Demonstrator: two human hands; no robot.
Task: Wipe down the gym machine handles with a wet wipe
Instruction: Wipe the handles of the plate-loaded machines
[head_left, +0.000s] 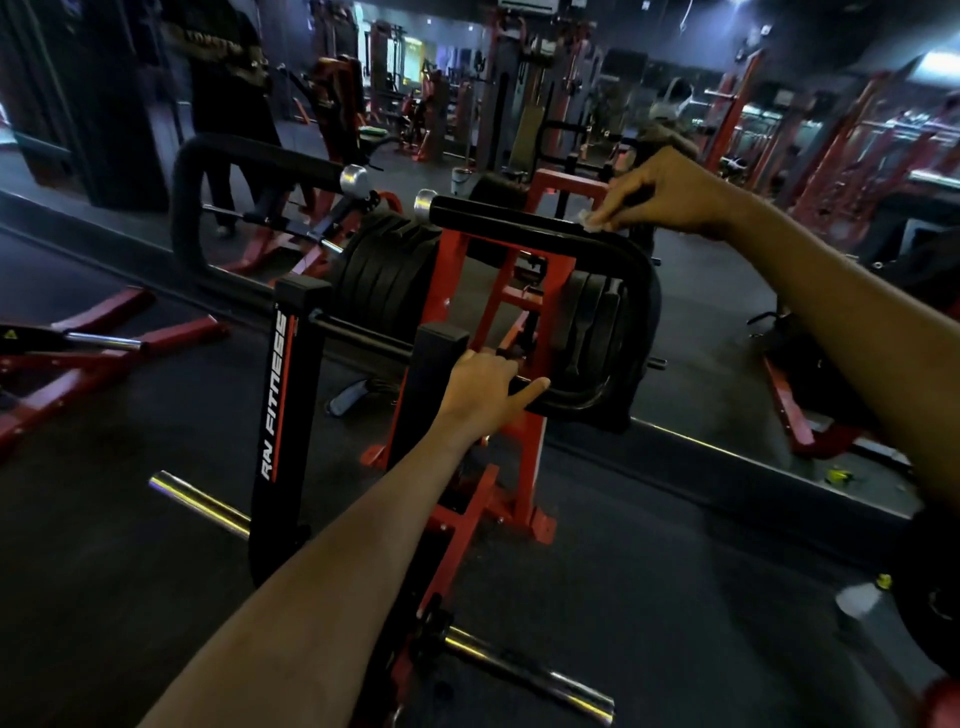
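Note:
A red and black gym machine (457, 291) stands in front of me. Its right black handle (519, 223) runs across the top and bends down at the right. My right hand (670, 192) pinches a white wet wipe (592, 222) and presses it on the top of that handle near the bend. My left hand (488, 389) grips the lower end of the same handle loop, with the index finger stretched along it. A second black handle (244, 156) curves up at the left, with a silver end cap.
Black weight plates (384, 270) hang on the machine beside the handle. A chrome bar (202, 501) lies low at the left and another (524, 670) near my feet. A wall mirror behind reflects red machines. More red frames (78, 358) lie on the floor at left.

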